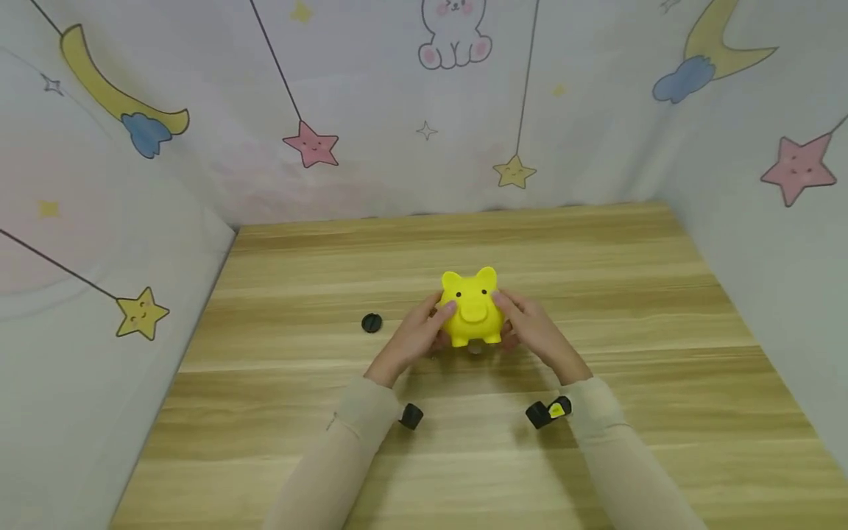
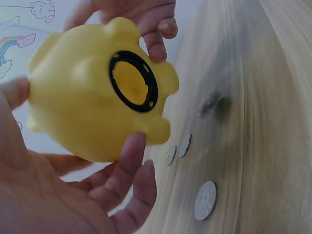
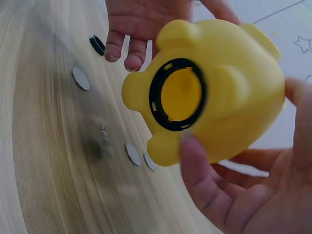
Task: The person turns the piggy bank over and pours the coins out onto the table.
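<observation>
Head view, hands: left hand (image 1: 419,335) and right hand (image 1: 530,329) cup the yellow piggy bank (image 1: 472,307) from either side, fingers curled round its flanks.
Head view, bank position: mid worktop (image 1: 596,442), held just above the surface, snout toward the person.
Head view, bank shape: rounded, smooth, matte plastic look; two pointed ears, flat oval snout, stubby feet.
Head view, loose part: black round plug (image 1: 372,322) lies on the wood left of the left hand, apart from it.
Head view, worktop: pale wood grain in long planks, low sheen.
Head view, surround: cloth backdrop (image 1: 371,96) printed with stars, moons, a bear.

Left wrist view, hand: left hand (image 2: 58,195) wraps the bank (image 2: 83,102) from below, fingertips pressed on its belly; narrow, closed grip. Right hand's fingers (image 2: 156,34) hook over the far side.
Left wrist view, underside: black ring (image 2: 133,81) round an uncovered circular hole, yellow interior visible.
Left wrist view, coins: three silver discs (image 2: 205,200) flat on the wood under the bank; another small object above them is blurred, can't tell what.

Right wrist view, hand: right hand (image 3: 243,185) grips the bank (image 3: 229,83), thumb (image 3: 200,165) on the belly just below the ring (image 3: 178,95).
Right wrist view, worktop: coins (image 3: 81,78) scattered, black plug (image 3: 97,45) near the left hand's fingertips (image 3: 131,61).
</observation>
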The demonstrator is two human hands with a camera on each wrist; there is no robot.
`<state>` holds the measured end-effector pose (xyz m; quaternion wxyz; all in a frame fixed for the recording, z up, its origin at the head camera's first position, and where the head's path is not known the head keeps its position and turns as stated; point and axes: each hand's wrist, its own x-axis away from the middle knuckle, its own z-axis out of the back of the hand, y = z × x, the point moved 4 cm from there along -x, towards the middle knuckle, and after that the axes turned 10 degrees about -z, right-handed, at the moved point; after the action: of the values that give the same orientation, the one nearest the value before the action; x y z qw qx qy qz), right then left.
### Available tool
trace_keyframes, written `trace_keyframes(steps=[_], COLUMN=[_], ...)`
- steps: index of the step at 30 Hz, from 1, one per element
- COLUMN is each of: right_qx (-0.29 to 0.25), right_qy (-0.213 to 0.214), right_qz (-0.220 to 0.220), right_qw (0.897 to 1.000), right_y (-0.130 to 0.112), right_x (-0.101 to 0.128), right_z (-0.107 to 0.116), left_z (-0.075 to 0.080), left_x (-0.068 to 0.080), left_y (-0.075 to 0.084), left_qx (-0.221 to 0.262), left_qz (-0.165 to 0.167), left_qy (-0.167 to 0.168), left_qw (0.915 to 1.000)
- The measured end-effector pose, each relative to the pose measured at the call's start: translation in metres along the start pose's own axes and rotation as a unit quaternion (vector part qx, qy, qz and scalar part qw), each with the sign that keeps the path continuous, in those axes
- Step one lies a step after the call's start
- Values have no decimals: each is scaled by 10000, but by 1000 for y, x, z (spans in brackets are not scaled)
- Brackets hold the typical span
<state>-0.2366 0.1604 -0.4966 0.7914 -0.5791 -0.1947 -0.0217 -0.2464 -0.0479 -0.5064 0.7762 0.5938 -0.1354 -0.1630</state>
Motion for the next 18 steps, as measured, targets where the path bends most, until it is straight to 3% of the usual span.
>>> trace_keyframes(steps=[4,8,12,18], right_qx=[-217,-264,-405,-638], right_qy=[-383,-505,-543,-676], right_qz=[557,876,1096,1274], right_qw=[9975,9945,9917,9875], right_y=[-2,-2,-3,-3], right_x=[3,6,11,13], right_z=[5,7,8,6], left_z=[1,4,4,4], left_x=[1,4,5,7], left_y=[0,1,2,5], left_qx=[151,224,338,657], left_qz=[-276,-720,-1075,-1282], left_qy=[-134,-130,-110,-169], left_qw=[9994,9971,9936,9894])
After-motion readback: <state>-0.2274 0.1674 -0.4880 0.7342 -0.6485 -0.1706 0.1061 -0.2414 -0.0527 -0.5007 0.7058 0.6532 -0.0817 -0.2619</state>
